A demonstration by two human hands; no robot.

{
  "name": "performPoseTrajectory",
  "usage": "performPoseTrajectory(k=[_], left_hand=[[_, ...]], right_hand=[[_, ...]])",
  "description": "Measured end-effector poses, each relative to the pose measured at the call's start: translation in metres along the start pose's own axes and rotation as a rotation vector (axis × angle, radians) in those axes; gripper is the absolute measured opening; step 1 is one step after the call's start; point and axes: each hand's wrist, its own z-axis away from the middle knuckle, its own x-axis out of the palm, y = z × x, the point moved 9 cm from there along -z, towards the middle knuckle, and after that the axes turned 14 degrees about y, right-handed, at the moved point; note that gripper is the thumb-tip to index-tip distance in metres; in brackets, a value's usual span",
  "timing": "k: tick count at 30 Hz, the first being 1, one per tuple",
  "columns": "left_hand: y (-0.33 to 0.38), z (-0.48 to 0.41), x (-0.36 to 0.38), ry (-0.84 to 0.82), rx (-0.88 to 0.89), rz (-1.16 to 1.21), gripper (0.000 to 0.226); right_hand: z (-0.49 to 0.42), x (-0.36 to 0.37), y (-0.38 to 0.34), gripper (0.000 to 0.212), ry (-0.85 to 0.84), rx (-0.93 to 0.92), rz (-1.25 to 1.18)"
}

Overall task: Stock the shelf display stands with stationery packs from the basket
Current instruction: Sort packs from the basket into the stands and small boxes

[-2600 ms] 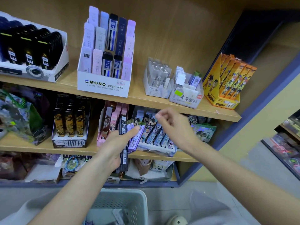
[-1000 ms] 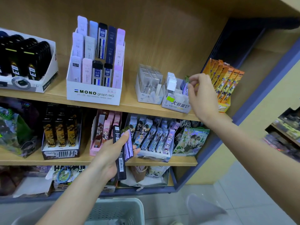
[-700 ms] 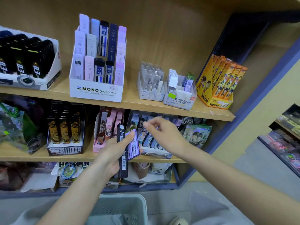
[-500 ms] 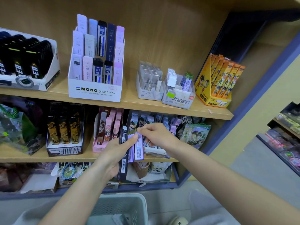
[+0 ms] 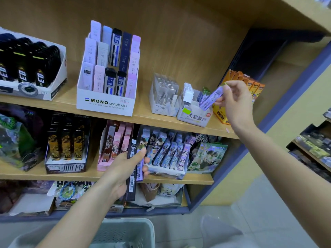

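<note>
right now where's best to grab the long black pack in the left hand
Probably the black pack by its top end, from above: it stands near upright, and that end pokes out above the left hand's thumb, which crosses its middle.

Wooden shelving, three tiers. Upper shelf, left to right: white tray of black packs; MONO graph MG lead stand; clear stand of grey cases; white stand with green sticker just beside it; orange carton at far right. Middle shelf: dark printed bag; black carton of gold-patterned packs; pink carton; stand of blue and purple illustrated packs; green illustrated pack leaning beside it. Bottom shelf: mixed goods, indistinct. Floor: pale perforated basket.
</note>
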Motion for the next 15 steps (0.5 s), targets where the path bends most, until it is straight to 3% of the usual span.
performPoseTrajectory(k=[5, 13, 15], left_hand=[[0.002, 0.001, -0.001, 0.009, -0.01, 0.039, 0.021], [0.002, -0.002, -0.003, 0.047, -0.035, 0.103, 0.011], [0.003, -0.002, -0.003, 0.034, -0.025, 0.09, 0.011]], right_hand=[[-0.027, 0.008, 0.013, 0.008, 0.043, -0.025, 0.028], [-0.031, 0.042, 0.035, 0.014, -0.227, -0.17, 0.401], [-0.034, 0.042, 0.037, 0.018, -0.221, -0.194, 0.454]])
